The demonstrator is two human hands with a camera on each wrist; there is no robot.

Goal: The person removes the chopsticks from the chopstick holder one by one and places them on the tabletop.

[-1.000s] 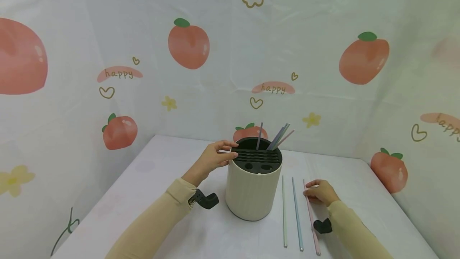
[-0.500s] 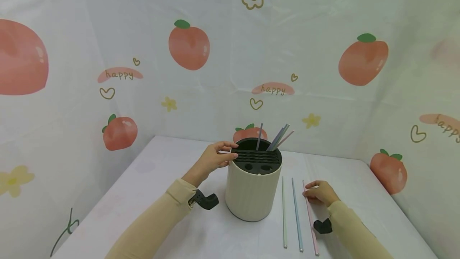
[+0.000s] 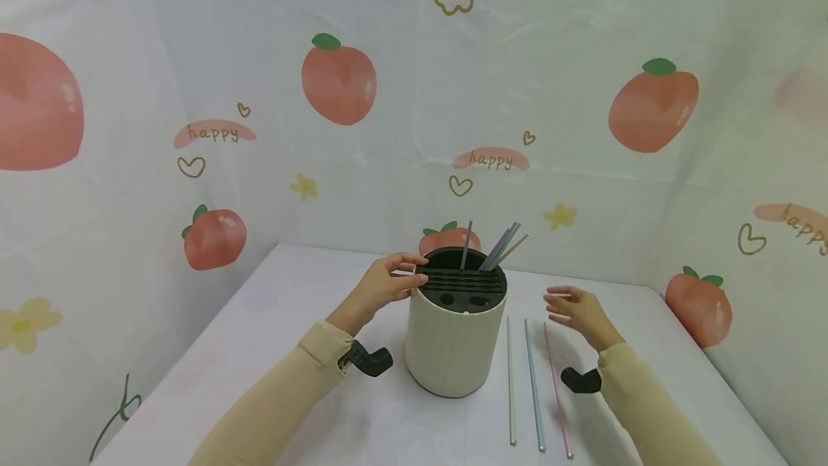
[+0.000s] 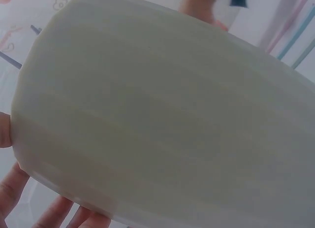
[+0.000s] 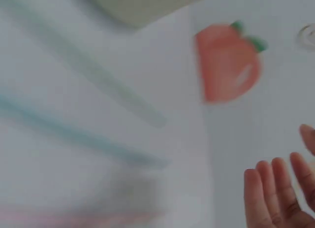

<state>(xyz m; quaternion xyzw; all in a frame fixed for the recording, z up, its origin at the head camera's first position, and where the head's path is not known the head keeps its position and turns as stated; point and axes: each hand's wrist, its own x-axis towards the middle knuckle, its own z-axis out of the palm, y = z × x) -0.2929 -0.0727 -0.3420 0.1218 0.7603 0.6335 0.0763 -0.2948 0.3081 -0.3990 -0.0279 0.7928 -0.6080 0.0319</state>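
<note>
A cream ribbed utensil holder (image 3: 453,351) with a black slotted top (image 3: 462,281) stands upright on the table. My left hand (image 3: 382,286) holds its upper left rim; the left wrist view shows the fingers (image 4: 56,211) along its side. Several thin sticks (image 3: 498,249) lean in the holder's back compartment. Right of it lie three thin sticks: a green stick (image 3: 512,387), a blue stick (image 3: 535,387) and a pink stick (image 3: 558,390). My right hand (image 3: 582,313) is raised above the far end of the pink stick, with nothing in it and fingers extended.
The white table (image 3: 259,322) carries the holder and sticks. A white cloth backdrop (image 3: 401,157) printed with peaches hangs behind and beside it. Dark wrist-worn cameras sit at both sleeves, including the left camera (image 3: 371,361).
My right hand has lifted off the pink stick and moved up and away, leaving the stick on the table. The left hand stays at the holder's rim.
</note>
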